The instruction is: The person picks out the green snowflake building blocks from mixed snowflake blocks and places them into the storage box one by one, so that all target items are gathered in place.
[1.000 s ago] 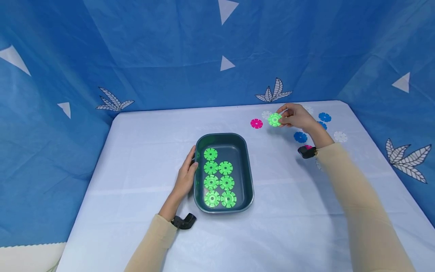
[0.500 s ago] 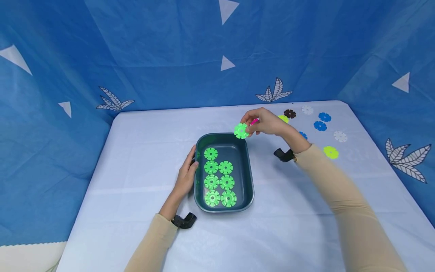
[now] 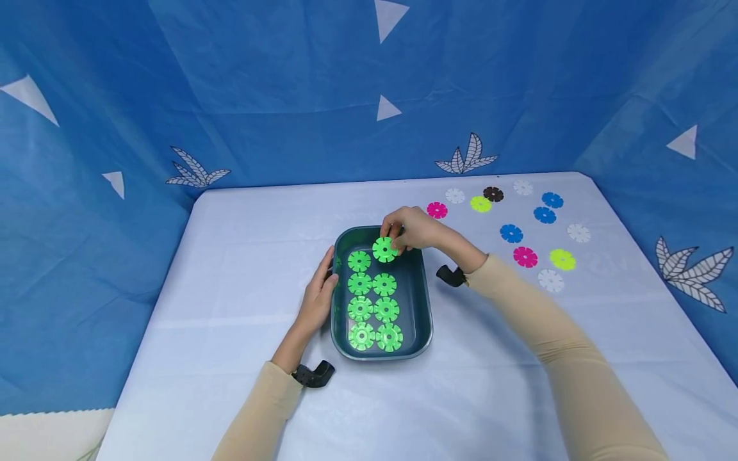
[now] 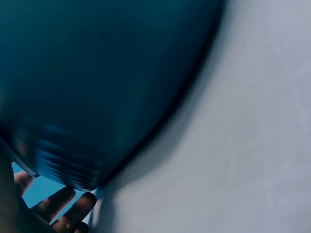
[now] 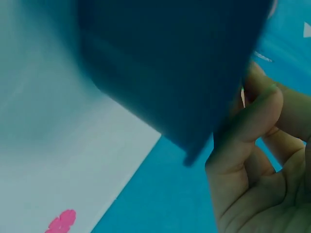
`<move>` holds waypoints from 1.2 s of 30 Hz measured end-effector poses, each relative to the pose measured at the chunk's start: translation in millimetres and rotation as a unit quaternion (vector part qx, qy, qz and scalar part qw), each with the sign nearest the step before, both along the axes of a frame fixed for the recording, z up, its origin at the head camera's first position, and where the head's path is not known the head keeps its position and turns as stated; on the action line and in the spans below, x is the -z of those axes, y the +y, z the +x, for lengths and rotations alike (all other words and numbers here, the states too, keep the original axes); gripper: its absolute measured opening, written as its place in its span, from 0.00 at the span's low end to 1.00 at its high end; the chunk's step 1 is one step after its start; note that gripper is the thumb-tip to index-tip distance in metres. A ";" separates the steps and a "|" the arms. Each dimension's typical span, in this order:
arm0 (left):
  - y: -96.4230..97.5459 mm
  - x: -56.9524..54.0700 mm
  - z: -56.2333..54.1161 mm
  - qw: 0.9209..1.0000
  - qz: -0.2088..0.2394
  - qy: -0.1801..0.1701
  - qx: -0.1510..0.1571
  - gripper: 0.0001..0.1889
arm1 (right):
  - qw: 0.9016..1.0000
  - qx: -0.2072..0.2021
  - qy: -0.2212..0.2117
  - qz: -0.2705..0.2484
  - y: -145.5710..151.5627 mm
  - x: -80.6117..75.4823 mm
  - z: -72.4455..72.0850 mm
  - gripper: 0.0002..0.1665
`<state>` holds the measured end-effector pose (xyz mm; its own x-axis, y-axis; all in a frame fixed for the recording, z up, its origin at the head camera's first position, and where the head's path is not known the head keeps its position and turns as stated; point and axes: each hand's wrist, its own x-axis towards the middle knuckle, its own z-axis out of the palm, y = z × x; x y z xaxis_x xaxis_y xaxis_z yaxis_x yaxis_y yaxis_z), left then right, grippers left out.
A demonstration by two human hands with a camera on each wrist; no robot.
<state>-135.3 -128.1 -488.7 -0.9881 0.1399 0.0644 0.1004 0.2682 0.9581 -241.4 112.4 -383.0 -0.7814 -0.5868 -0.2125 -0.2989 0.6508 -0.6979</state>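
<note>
Between the thumb and fingers of my right hand [image 3: 414, 229], a green interlocking disc [image 3: 384, 250] is pinched over the far end of the dark green tray [image 3: 416, 320]. Several matching green discs [image 3: 385, 310] lie flat in the tray, forming a left column and a shorter right one. My left hand [image 3: 316, 298] rests against the outside of the tray's left wall, its fingers fairly straight and its thumb at the rim. The left wrist view shows those fingers [image 4: 75, 211] beside the tray wall. In the right wrist view the tray [image 5: 165, 63] hides the pinched disc.
Loose discs lie on the white tabletop [image 3: 230, 275] at the back right: pink [image 3: 437, 210], white [image 3: 551, 280], yellow-green [image 3: 562, 259], blue [image 3: 510, 233] and dark brown [image 3: 492, 194]. A blue patterned curtain [image 3: 300, 96] hangs behind and at both sides.
My right hand has carried the green disc leftward and nearer, from among the loose discs to over the tray. The left hand and the tray have stayed in place.
</note>
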 end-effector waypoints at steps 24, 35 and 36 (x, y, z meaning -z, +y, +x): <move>-0.4 1.8 -0.8 1.000 -0.002 0.003 0.001 0.29 | 0.991 0.012 0.074 0.111 -18.3 22.7 12.4 0.14; -0.8 1.1 0.4 1.000 -0.001 0.003 0.001 0.29 | 0.976 -0.015 0.146 0.160 -24.2 27.6 12.4 0.13; -0.6 1.2 0.1 1.000 -0.002 0.002 0.001 0.29 | 0.976 -0.015 0.145 0.161 -24.4 28.0 12.3 0.13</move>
